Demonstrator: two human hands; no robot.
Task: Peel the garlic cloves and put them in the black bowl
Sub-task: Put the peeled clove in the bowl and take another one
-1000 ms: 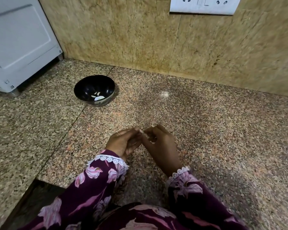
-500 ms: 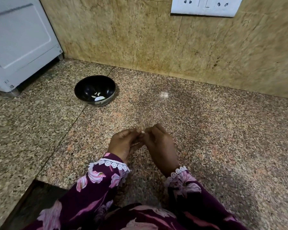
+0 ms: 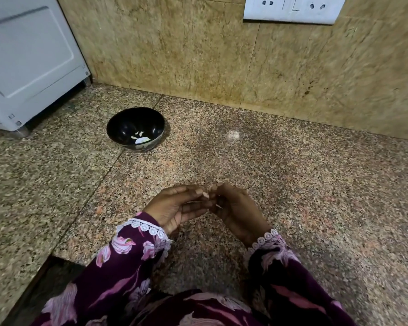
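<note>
A few peeled garlic cloves already lie in the black bowl, while her left hand and right hand meet fingertip to fingertip, apparently pinching another clove, hidden from view.

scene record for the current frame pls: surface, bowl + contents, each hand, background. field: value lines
surface: speckled granite counter
bowl: black bowl, upright, far left of the hands, apart from them
bowl contents: a few pale peeled garlic cloves at the bottom
left hand: fingertips meet the right hand's, pinching something small; item mostly hidden
right hand: fingers curled, pinching the same small item
background: tiled wall, white socket plate upper right, white appliance upper left
</note>
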